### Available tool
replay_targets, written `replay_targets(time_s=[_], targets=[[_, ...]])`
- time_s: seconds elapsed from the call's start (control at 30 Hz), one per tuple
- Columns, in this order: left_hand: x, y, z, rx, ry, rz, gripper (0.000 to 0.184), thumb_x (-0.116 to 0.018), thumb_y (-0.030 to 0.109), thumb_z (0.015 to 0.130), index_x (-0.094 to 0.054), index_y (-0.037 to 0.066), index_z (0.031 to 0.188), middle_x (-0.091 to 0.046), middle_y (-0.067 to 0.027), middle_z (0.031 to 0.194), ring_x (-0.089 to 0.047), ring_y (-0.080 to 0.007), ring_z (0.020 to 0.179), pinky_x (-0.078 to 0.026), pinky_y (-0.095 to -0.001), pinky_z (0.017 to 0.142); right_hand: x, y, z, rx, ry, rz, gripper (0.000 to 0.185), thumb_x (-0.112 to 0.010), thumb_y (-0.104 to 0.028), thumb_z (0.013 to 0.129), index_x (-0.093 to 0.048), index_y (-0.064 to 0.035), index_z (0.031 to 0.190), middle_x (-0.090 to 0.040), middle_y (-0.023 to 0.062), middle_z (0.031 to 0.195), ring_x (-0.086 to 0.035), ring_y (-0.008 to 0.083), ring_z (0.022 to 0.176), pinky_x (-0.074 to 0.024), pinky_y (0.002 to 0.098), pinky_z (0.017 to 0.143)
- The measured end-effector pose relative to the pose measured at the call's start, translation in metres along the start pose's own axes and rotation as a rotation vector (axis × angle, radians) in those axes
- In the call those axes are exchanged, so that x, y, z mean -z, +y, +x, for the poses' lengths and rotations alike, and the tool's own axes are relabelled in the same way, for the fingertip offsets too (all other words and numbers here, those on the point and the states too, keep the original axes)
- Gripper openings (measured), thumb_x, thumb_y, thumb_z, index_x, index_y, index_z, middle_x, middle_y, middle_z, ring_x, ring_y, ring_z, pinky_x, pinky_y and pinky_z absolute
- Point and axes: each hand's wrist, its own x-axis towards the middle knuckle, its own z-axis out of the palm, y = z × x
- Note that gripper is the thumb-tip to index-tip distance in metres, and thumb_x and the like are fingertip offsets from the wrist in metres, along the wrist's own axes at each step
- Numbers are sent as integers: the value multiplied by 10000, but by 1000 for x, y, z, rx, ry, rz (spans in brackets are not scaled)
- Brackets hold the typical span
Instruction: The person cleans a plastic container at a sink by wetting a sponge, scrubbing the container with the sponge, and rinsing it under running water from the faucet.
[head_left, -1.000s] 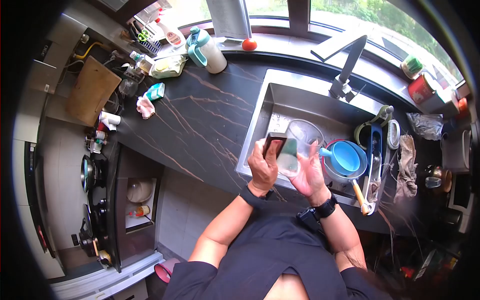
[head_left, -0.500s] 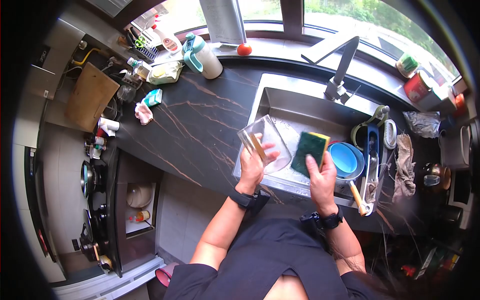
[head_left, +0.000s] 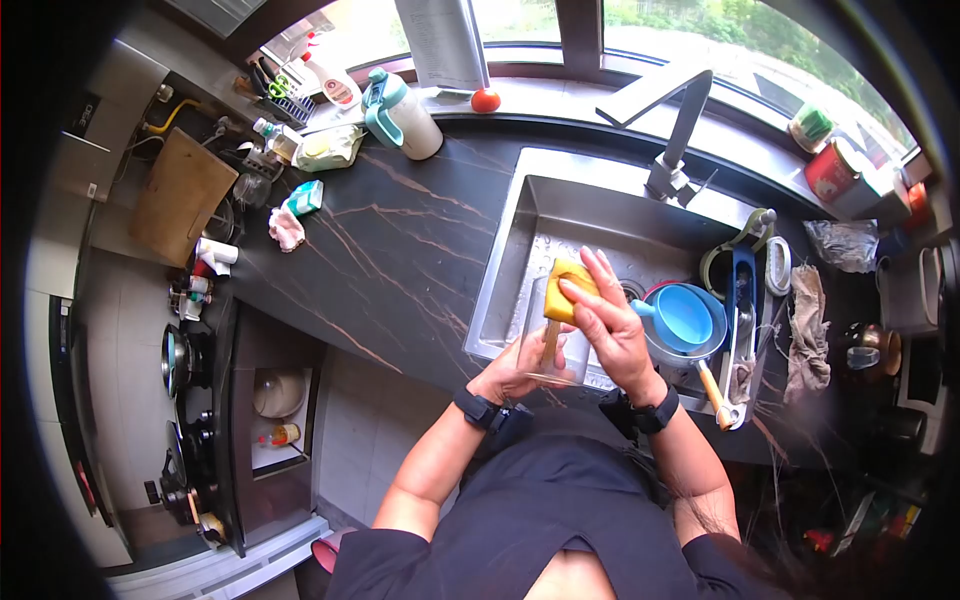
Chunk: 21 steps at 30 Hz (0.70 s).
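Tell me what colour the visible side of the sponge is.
Yellow; the sponge shows best in the head view.

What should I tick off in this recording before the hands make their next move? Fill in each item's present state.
1. Left hand supporting the clear container: ok, fingers are around its side.
2. Right hand holding the sponge: ok, yellow side showing.
3. Sponge pressed against the container: cannot tell; they overlap in view, but contact is unclear.
4. Container wholly within the sink's outline: not ok; its near end overlaps the front rim in this view.
5. Faucet not pouring: ok, no stream shows.
6. Right hand clear of the blue pan: cannot tell; the pan's handle appears right beside it.
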Motion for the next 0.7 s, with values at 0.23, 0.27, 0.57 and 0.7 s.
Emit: replay_targets(time_s=[0.23,0.27,0.57,0.7], targets=[[-64,17,-7,-175,142,210,415,-592,219,892,-467,52,1250,-578,-66,1095,-610,-183,949,-538,-303,796,-7,-9,-29,153,-192,-44,296,-549,-223,902,-637,-121,1166,-468,120,1354,-280,350,1346,-186,458,1093],[-37,7,-7,-130,-60,212,429,-613,205,878,-463,54,1251,-581,-41,1025,-617,-149,870,-552,-292,728,-3,-5,-22,93,-122,-54,290,-536,-206,911,-637,-100,1161,-473,130,1349,-275,359,1345,-202,456,1089],[-70,18,-4,27,242,-185,441,-626,92,851,-454,60,1256,-581,-68,1057,-641,-166,821,-590,-266,658,-8,-8,-35,130,-199,-5,315,-533,-200,910,-614,-93,1195,-442,150,1369,-255,362,1355,-182,458,1096],[-46,0,0,61,103,-218,318,-632,101,844,-489,62,1126,-585,-57,888,-640,-190,724,-581,-256,602,-2,12,-11,-9,83,-7,314,-495,-146,925,-590,-50,1208,-424,167,1381,-266,359,1350,-228,427,1085]])
